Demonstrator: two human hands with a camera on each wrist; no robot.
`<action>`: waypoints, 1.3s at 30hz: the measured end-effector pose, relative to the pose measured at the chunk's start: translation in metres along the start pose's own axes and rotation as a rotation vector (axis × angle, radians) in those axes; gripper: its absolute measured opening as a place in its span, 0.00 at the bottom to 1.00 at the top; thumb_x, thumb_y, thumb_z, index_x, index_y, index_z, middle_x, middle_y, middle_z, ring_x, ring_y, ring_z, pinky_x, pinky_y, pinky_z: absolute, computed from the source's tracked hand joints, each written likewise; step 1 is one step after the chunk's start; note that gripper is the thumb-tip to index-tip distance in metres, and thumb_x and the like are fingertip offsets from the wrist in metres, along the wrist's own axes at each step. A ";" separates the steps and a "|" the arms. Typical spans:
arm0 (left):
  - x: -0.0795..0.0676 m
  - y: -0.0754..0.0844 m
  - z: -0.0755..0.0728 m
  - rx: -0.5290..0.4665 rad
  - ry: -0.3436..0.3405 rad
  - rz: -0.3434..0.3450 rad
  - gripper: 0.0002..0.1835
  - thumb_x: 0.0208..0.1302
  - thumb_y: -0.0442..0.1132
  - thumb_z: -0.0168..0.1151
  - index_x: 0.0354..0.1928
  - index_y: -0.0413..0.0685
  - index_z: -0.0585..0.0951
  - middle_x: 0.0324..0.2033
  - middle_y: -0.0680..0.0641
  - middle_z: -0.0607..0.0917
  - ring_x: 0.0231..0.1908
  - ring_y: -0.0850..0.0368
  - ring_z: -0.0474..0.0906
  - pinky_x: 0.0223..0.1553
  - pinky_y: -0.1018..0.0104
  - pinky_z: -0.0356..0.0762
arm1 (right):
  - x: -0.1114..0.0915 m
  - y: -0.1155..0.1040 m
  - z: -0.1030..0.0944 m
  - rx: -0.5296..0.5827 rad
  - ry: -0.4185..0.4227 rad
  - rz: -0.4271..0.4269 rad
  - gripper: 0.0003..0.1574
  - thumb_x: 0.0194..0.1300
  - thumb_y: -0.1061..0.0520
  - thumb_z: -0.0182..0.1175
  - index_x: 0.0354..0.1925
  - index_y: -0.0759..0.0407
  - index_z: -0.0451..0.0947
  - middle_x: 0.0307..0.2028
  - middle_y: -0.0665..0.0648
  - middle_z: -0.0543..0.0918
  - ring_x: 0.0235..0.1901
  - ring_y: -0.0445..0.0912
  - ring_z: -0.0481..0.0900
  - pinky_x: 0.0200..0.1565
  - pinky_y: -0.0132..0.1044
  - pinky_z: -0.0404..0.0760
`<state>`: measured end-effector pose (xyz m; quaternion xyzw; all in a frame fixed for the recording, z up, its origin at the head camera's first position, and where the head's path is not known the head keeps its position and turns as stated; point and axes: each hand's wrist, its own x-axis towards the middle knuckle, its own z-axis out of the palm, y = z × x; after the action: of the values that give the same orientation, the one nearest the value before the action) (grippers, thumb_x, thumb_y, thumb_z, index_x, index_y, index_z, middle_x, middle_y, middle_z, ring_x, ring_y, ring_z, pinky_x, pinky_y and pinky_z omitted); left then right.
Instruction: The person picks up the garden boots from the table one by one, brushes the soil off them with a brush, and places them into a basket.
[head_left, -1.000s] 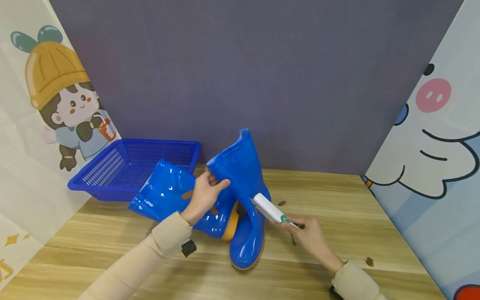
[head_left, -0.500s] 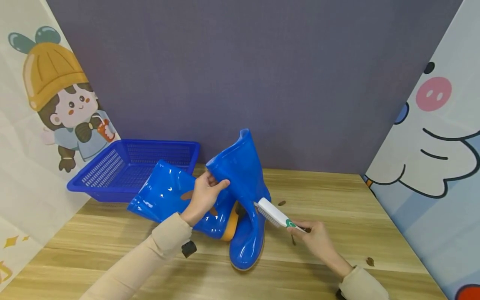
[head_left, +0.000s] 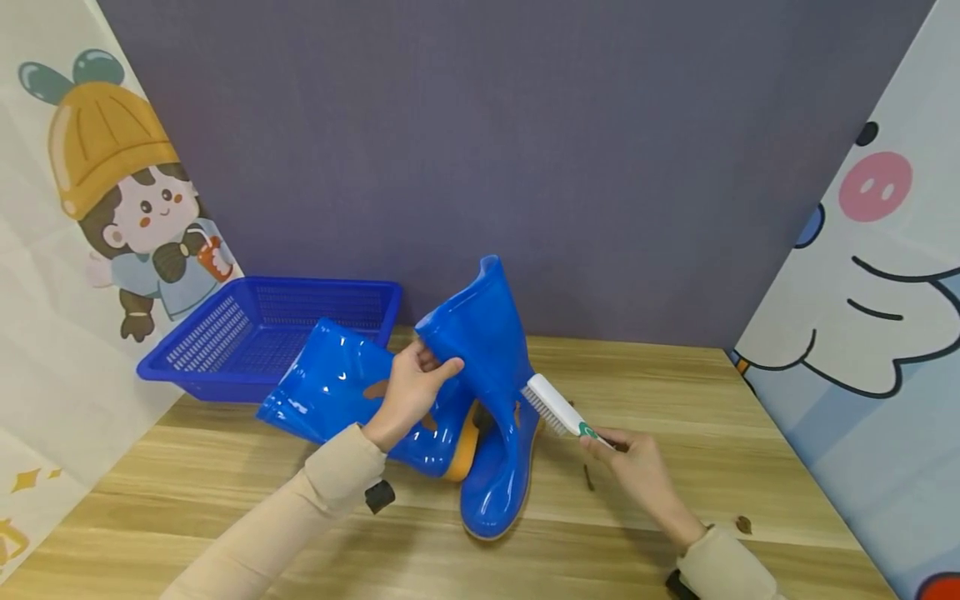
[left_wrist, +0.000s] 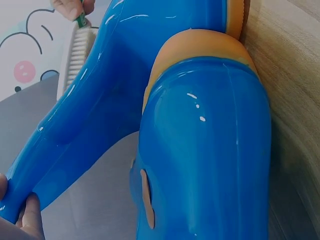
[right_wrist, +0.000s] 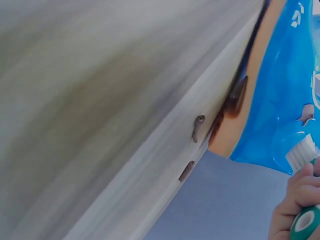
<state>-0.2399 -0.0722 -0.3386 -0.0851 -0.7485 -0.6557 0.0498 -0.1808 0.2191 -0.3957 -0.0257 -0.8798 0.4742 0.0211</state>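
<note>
My left hand (head_left: 411, 387) pinches the top edge of a blue rain boot (head_left: 491, 342), which stands sole down with its shaft leaning left. In my right hand (head_left: 637, 477) is the handle of a white and green scrub brush (head_left: 558, 406). Its bristles face the boot, right at the back of the ankle. A brown patch (right_wrist: 306, 114) shows on that boot in the right wrist view. The second blue boot (head_left: 330, 383) lies on its side to the left, its orange sole (head_left: 463, 450) against the standing boot. Brown patches mark this one too, partly covered by my left hand.
A blue plastic basket (head_left: 213, 379) stands at the back left, behind the lying boot. Several small brown bits, one a curled piece (head_left: 743, 524), are scattered on the wooden table (head_left: 675, 400). A grey panel (head_left: 600, 167) rises behind the table.
The brush has shifted right along the standing boot, dipping and then rising toward the back of the ankle. A brown patch now shows beside the brush head. My left hand keeps its hold.
</note>
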 end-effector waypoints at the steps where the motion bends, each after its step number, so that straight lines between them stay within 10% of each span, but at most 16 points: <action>1: 0.000 0.000 0.000 0.000 0.000 0.000 0.23 0.60 0.37 0.61 0.58 0.46 0.70 0.49 0.43 0.81 0.49 0.51 0.79 0.51 0.58 0.76 | 0.001 -0.001 0.001 0.004 0.007 0.003 0.24 0.56 0.49 0.64 0.47 0.61 0.80 0.29 0.58 0.82 0.20 0.39 0.63 0.19 0.27 0.62; 12: -0.001 0.000 0.002 0.003 -0.004 0.005 0.23 0.60 0.37 0.61 0.58 0.45 0.70 0.49 0.43 0.81 0.49 0.51 0.79 0.50 0.58 0.76 | -0.002 0.004 0.008 0.001 -0.011 -0.086 0.18 0.56 0.55 0.65 0.43 0.64 0.81 0.43 0.65 0.83 0.45 0.57 0.80 0.45 0.49 0.79; 39: 0.000 -0.001 0.000 -0.005 -0.023 -0.011 0.25 0.60 0.39 0.61 0.59 0.47 0.69 0.50 0.44 0.80 0.51 0.52 0.78 0.52 0.57 0.75 | -0.004 0.004 -0.017 -0.088 -0.036 0.014 0.24 0.53 0.49 0.66 0.44 0.64 0.82 0.35 0.60 0.85 0.34 0.42 0.79 0.32 0.34 0.75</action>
<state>-0.2399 -0.0727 -0.3398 -0.0887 -0.7480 -0.6567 0.0376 -0.1757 0.2347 -0.3898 -0.0241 -0.8999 0.4354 0.0009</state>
